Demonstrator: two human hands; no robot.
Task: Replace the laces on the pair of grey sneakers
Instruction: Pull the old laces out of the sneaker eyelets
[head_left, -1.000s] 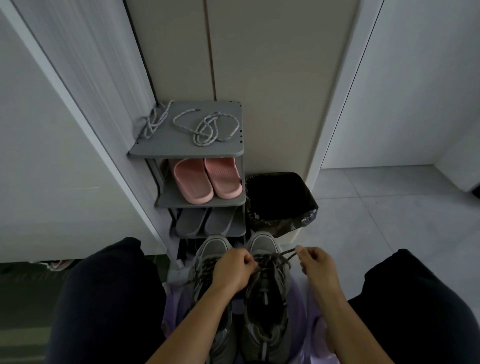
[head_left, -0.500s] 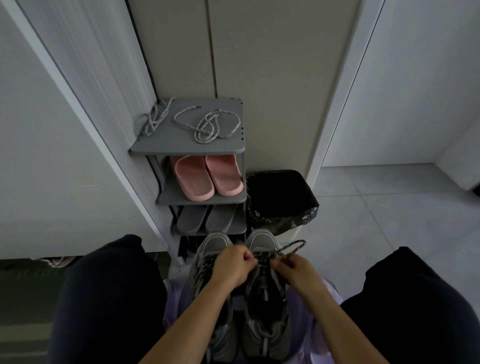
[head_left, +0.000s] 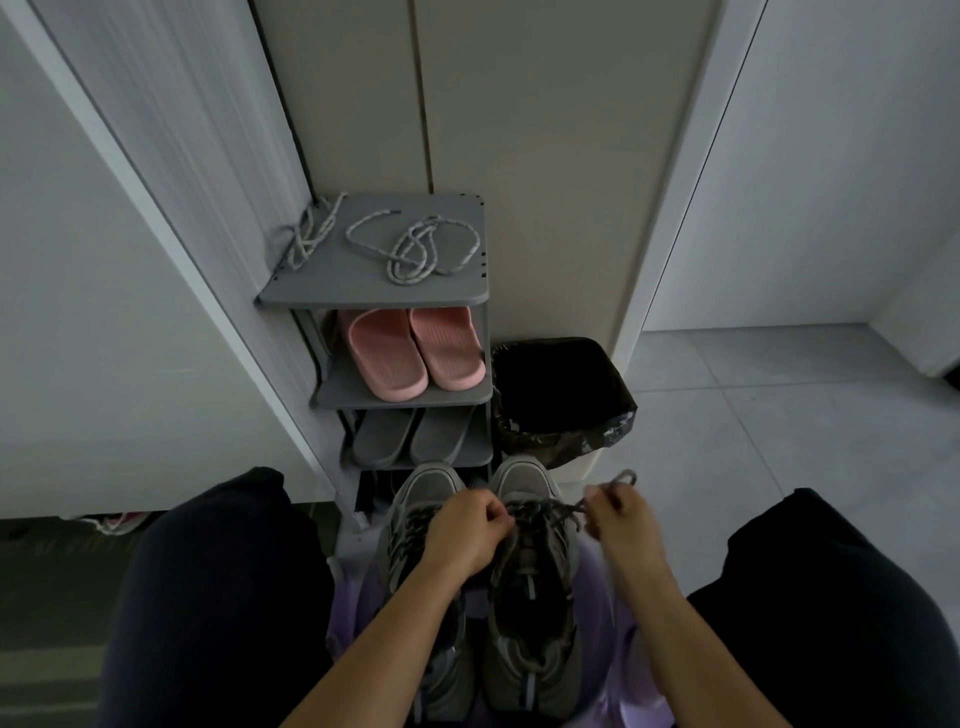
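Sneakers (head_left: 530, 649) sit side by side at lower centre, toes pointing up the frame toward the rack (head_left: 374, 299), heels toward us. Our left hand (head_left: 465, 532) curls over the tongue of the shoe on the frame's right, pinching the dark lace (head_left: 550, 506) where it crosses the eyelets. Our right hand (head_left: 618, 517), just right of that shoe, pinches the same lace's free end, so the strand runs crosswise, at right angles to the shoe's length. We judge the next pull goes rightward, away from the shoe, with the right hand nearer the loose end. Pale laces (head_left: 415, 249) lie on the rack's top shelf.
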